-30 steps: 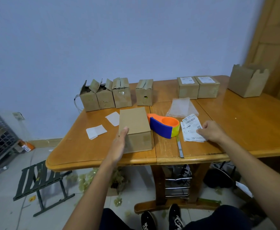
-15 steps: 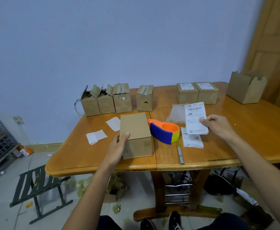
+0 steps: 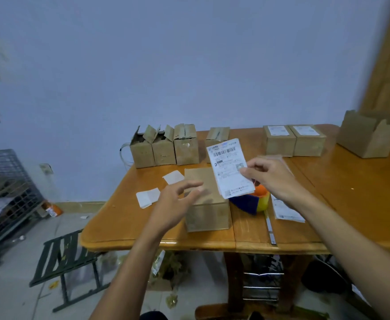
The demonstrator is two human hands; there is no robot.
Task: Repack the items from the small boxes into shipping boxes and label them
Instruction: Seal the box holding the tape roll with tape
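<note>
Table [image 3: 351, 192]; label [image 3: 229, 168] in right hand [image 3: 272, 176]

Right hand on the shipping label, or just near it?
Touching. Head view: the right hand pinches the shipping label by its right edge and holds it up in the air.

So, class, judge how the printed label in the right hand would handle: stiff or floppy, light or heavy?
Probably very light: the right hand pinches the label by one edge only. Likely thin yet fairly springy, since it stands nearly flat without drooping.
</note>
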